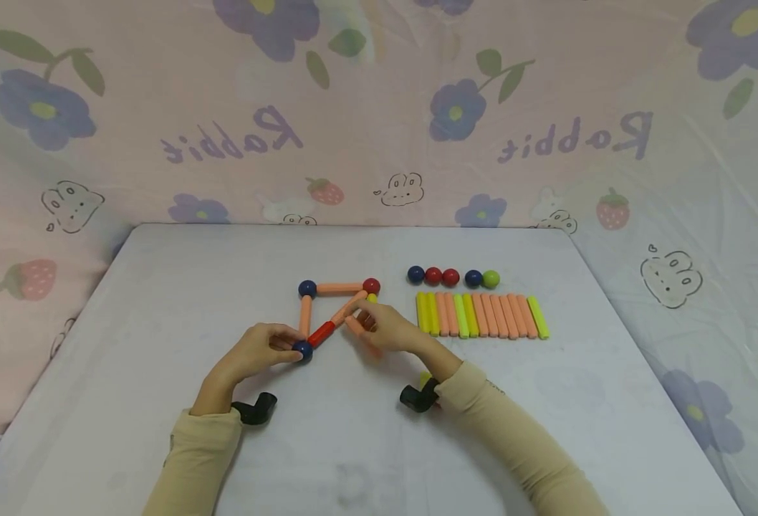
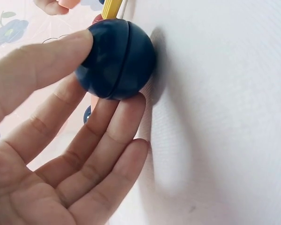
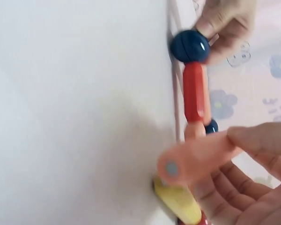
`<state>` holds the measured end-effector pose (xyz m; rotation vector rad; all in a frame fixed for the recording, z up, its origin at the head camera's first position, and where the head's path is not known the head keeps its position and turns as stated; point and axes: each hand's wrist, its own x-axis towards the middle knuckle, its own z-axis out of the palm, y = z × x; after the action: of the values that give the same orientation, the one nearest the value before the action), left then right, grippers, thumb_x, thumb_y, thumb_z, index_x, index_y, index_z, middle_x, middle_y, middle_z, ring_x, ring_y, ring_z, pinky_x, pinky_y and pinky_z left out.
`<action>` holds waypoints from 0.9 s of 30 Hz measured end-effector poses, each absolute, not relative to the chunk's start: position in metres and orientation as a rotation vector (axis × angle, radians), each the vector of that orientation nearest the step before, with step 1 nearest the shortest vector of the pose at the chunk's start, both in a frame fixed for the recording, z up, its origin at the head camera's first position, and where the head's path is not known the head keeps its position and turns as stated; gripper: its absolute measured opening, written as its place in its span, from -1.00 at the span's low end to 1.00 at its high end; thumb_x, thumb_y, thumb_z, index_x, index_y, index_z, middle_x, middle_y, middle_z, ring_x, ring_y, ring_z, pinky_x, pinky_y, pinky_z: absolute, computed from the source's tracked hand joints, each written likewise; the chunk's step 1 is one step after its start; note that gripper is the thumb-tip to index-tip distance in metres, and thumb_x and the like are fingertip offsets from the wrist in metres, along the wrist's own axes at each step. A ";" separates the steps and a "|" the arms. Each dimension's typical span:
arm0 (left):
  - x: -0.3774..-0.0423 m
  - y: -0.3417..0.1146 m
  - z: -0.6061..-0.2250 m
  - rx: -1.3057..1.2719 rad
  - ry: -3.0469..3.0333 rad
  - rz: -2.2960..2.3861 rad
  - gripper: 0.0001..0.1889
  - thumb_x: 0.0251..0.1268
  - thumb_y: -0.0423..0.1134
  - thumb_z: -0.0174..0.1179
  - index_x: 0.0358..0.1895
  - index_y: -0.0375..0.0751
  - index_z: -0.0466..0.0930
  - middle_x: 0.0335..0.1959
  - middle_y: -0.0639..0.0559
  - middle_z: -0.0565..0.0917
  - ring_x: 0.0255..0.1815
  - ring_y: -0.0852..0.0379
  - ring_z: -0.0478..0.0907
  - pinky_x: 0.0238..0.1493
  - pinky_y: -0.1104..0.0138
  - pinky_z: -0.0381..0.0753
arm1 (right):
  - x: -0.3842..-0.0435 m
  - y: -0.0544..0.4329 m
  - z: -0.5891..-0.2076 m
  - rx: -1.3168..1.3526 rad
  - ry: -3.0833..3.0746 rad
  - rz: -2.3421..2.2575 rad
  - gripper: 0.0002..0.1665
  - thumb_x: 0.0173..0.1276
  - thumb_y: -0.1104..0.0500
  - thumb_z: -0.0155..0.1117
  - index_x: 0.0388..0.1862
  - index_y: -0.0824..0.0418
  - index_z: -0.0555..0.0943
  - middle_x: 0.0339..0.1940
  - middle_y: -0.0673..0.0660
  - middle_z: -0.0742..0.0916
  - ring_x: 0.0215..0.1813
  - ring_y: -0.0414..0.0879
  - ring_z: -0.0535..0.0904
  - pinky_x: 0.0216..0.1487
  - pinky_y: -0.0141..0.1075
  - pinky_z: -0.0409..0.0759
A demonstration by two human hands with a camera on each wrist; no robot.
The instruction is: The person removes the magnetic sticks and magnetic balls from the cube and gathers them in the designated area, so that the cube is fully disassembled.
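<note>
My left hand (image 1: 264, 351) pinches a dark blue ball (image 2: 117, 61) between thumb and fingers, at the near corner of a shape lying on the table. From that ball a red stick (image 1: 321, 335) and an orange stick (image 1: 349, 307) run in line toward a red ball (image 1: 371, 286). Another orange stick (image 1: 305, 315) leads up to a second blue ball (image 1: 307, 289), and one more (image 1: 340, 287) spans the back. My right hand (image 1: 388, 328) holds a loose orange stick (image 3: 196, 158), its round grey end showing. Beneath it, a yellow stick (image 3: 179, 202) meets the red ball.
Right of the shape lies a row of yellow, orange and green sticks (image 1: 482, 315). Behind them sit several balls, among them a green ball (image 1: 491, 279) and a red ball (image 1: 451, 277). A yellow piece (image 1: 425, 378) is partly hidden by the right wrist.
</note>
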<state>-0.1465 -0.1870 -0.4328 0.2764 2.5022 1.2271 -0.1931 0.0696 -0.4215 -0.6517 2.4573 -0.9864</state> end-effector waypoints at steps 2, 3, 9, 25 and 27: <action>-0.146 -0.187 -0.433 0.271 2.499 1.229 -0.64 0.16 -0.27 0.35 0.02 -0.35 0.62 -0.13 -0.22 0.69 -0.13 0.07 0.62 -0.15 0.36 0.57 | -0.197 0.076 -0.418 -0.640 2.472 -1.002 -0.54 0.30 0.36 0.22 0.17 0.12 0.44 -0.01 0.25 0.66 -0.06 0.01 0.59 0.06 -0.21 0.67; -0.146 -0.187 -0.433 0.269 2.497 1.231 -0.64 0.16 -0.27 0.35 0.02 -0.35 0.62 -0.14 -0.22 0.69 -0.13 0.07 0.61 -0.15 0.37 0.56 | -0.199 0.079 -0.417 -0.630 2.480 -1.008 -0.54 0.30 0.35 0.23 0.16 0.13 0.44 -0.01 0.25 0.66 -0.06 0.01 0.59 0.07 -0.20 0.67; -0.147 -0.187 -0.433 0.262 2.490 1.232 -0.64 0.17 -0.27 0.34 0.02 -0.35 0.62 -0.15 -0.21 0.69 -0.14 0.09 0.61 -0.16 0.39 0.55 | -0.211 0.100 -0.410 -0.544 2.526 -1.053 -0.56 0.26 0.33 0.29 0.10 0.17 0.44 -0.03 0.28 0.65 -0.08 0.04 0.61 0.01 -0.22 0.68; -0.149 -0.188 -0.435 0.238 2.481 1.244 -0.64 0.16 -0.26 0.35 0.02 -0.32 0.63 -0.13 -0.20 0.70 -0.12 0.08 0.61 -0.12 0.39 0.58 | -0.235 0.136 -0.417 -0.324 2.697 -0.990 -0.63 0.23 0.28 0.35 0.00 0.20 0.49 -0.09 0.28 0.66 -0.12 0.07 0.55 -0.21 -0.35 0.61; -0.149 -0.188 -0.436 0.237 2.481 1.246 -0.65 0.16 -0.27 0.35 0.02 -0.32 0.63 -0.12 -0.20 0.70 -0.12 0.08 0.62 -0.10 0.36 0.59 | -0.237 0.137 -0.418 -0.338 2.720 -0.961 -0.63 0.22 0.28 0.36 -0.01 0.22 0.50 -0.12 0.29 0.67 -0.15 0.07 0.55 -0.21 -0.36 0.59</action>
<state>-0.1489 -0.1884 -0.4357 0.2369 2.4809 1.2459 -0.2368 0.1374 -0.4176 -0.3379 2.7196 -0.9612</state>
